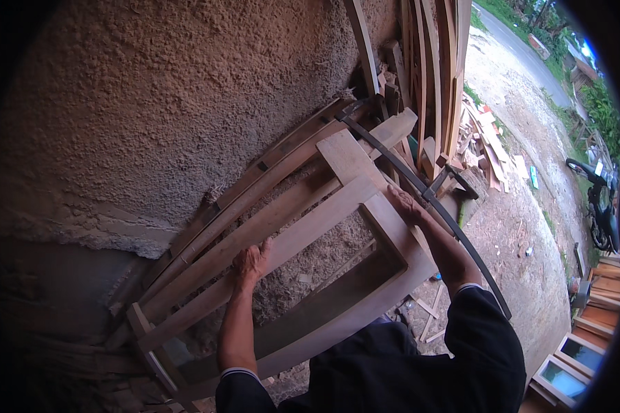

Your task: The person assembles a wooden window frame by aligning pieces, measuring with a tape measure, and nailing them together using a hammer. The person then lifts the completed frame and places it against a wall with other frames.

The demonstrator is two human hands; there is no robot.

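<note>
A large wooden frame (324,204) with several long rails lies in front of me, bending across the view from lower left to upper right. My left hand (253,261) is closed over one of its middle rails, the thumb toward the far end. Against the frame's right end, my right hand (402,204) rests with its fingers stretched out along the wood. Just beyond that hand, a long dark metal bar clamp (406,171) crosses the end of the frame. Its screw end (455,180) sticks out on the right.
A rough plastered wall (151,117) rises behind the frame. Long boards (448,76) lean upright at the back, with wood scraps (486,141) on the ground beside them. A motorcycle (601,206) stands far right, and glazed wooden frames (565,372) lie at lower right.
</note>
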